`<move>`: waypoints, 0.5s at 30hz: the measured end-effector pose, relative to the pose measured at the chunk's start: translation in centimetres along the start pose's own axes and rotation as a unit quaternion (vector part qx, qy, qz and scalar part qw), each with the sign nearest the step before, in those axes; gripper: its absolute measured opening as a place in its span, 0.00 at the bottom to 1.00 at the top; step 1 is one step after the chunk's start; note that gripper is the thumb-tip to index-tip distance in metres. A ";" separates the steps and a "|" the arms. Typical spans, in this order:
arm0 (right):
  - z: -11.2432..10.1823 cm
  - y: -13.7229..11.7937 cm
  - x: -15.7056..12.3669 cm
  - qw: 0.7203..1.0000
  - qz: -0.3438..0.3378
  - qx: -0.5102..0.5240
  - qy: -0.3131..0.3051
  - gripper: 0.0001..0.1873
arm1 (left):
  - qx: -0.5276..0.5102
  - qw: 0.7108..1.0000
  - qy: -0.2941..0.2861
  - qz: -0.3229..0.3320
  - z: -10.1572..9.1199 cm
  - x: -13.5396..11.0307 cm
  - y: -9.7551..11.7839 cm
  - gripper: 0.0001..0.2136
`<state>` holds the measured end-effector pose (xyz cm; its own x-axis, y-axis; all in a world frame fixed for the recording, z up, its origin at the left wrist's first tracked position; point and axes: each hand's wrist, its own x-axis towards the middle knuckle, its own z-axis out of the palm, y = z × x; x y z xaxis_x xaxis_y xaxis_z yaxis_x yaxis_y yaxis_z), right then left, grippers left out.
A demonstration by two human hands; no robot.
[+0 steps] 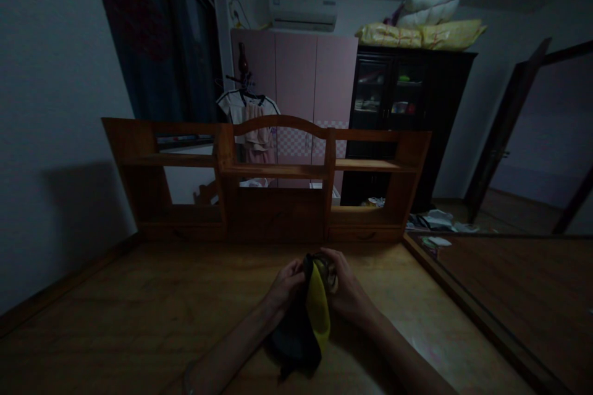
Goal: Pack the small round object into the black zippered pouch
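A dark, soft cloth item (296, 336) with a yellow panel (317, 305) hangs upright over the wooden surface, its lower end near or on the boards. It looks like a small pouch, but I cannot be sure of its kind. My left hand (290, 284) is closed on its upper left edge, thumb and fingers pinching the cloth. My right hand (345, 287) curls around the upper right side, fingertips at the top rim. Between the right fingers and the yellow panel sits something small and dark-edged, too dim to make out.
A wooden shelf unit (273, 170) with compartments and small drawers stands along the far edge of the wooden surface (185, 296). A raised wooden edge (463, 302) runs down the right. Beyond are hanging clothes (254, 120), a pink wardrobe (296, 73) and a dark cabinet (445, 110).
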<state>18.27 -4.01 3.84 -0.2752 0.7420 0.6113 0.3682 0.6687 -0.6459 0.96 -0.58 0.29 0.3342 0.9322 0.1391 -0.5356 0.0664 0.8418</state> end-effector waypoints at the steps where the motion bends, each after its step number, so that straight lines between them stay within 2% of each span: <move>1: -0.1 0.0 0.0 1.000 0.000 -0.002 -0.004 0.42 | -0.003 1.000 -0.004 -0.004 -0.1 0.0 0.1 0.14; 4: -0.1 0.1 0.0 1.000 -0.004 -0.013 -0.013 0.45 | -0.014 1.000 -0.017 -0.019 -0.1 -0.1 0.2 0.15; 10: 0.1 0.4 0.1 0.999 -0.018 -0.036 0.012 0.37 | -0.028 0.999 -0.036 -0.021 0.0 -0.4 0.2 0.16; 15: 0.0 0.5 0.1 1.000 -0.004 -0.004 0.011 0.34 | -0.031 0.998 -0.045 -0.022 0.3 -0.5 -0.1 0.19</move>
<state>18.43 -3.57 3.58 -0.2582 0.7352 0.6268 0.3727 0.6743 -0.6375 1.10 -1.14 0.30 0.4247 0.8926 0.1512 -0.5647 0.1307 0.8149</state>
